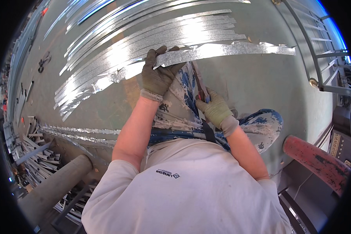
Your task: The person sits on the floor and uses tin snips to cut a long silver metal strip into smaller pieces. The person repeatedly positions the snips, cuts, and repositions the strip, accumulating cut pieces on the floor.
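My left hand, in a grey-brown work glove, is closed around a long, shiny sheet-metal strip with a ragged, bent edge. The strip runs crosswise in front of me, its right end reaching well past my knees. My right hand, in a paler yellowish glove, grips a pair of metal snips with red and blue on the handles. The snips point away from me, their tip just below the strip; whether they touch it I cannot tell.
Several flat metal strips lie side by side on the green floor beyond. A metal rack stands at the far right. Nearer are a red curved pipe at right, a thick grey-brown tube and a scrap pile at left.
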{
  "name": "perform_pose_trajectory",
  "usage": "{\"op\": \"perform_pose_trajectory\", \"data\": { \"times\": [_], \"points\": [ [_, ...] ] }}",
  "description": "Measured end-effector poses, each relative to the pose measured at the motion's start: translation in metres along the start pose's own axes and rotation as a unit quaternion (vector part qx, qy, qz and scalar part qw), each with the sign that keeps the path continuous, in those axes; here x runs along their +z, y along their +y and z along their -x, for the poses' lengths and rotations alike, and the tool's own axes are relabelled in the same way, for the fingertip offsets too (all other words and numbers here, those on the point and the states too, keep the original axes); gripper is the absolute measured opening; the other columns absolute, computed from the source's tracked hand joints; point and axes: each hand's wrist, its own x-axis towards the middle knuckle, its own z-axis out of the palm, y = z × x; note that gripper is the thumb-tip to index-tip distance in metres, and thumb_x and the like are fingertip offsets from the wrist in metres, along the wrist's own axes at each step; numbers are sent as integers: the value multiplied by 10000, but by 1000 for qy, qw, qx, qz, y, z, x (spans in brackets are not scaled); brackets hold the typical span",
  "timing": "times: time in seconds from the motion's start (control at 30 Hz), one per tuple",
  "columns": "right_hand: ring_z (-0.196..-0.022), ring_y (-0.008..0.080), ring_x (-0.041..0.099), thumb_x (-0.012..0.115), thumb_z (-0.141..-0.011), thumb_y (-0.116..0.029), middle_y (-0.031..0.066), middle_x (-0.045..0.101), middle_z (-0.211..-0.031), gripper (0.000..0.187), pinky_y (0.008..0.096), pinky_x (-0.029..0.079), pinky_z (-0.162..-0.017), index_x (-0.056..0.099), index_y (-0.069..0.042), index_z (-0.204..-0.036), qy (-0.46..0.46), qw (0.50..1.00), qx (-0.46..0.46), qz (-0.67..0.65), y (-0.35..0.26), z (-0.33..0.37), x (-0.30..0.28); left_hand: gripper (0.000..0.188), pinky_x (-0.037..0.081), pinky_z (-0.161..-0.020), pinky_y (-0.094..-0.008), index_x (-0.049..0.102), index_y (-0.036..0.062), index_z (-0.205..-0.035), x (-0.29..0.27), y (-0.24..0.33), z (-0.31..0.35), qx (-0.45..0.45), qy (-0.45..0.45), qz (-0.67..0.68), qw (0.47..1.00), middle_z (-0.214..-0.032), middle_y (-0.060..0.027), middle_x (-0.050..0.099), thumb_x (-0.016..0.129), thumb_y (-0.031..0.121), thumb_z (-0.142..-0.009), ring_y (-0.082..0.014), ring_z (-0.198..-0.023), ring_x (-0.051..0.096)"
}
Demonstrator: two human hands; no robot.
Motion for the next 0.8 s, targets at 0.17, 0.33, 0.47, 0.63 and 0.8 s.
{"op": "perform_pose_trajectory", "data": {
  "times": [0.17,0.33,0.47,0.63,0.8],
  "points": [
    [-1082,451,758,728,-996,-245,281,797,-1181,497,491,594,-976,691,4,-1424,-7,1000,-8,-2,2,-2,0,438,487,-1247,-773,711,-9,-1297,-1,0,0,-1,14,-19,1000,-1580,-394,568,674,401,-1149,-615,-1526,505],
    [-1089,471,752,728,-997,-261,290,794,-1181,494,501,590,-982,694,3,-1413,-3,1000,-24,-14,12,-10,4,446,510,-1233,-759,697,-1,-1341,-5,0,-1,5,-9,-42,999,-1594,-397,558,671,401,-1149,-614,-1510,527],
    [-1101,453,759,749,-997,-277,280,799,-1197,512,492,592,-992,695,0,-1424,-11,999,-26,-24,18,-15,6,448,528,-1220,-749,694,4,-1348,-7,1,-1,3,-28,-48,998,-1592,-400,559,664,405,-1153,-611,-1492,550],
    [-1146,420,767,765,-1009,-308,277,797,-1273,593,472,593,-1026,669,24,-1491,-20,997,-22,-67,24,-14,7,437,568,-1188,-740,704,-6,-1311,-2,0,0,1,-6,-33,999,-1509,-383,622,654,401,-1162,-572,-1438,614],
    [-1211,423,761,771,-1015,-328,312,771,-1342,677,460,587,-1057,622,52,-1556,18,999,-15,-37,27,-16,13,445,585,-1174,-741,694,4,-1315,1,-2,1,3,6,-22,1000,-1482,-366,646,672,418,-1155,-553,-1417,641]
  ]
}}
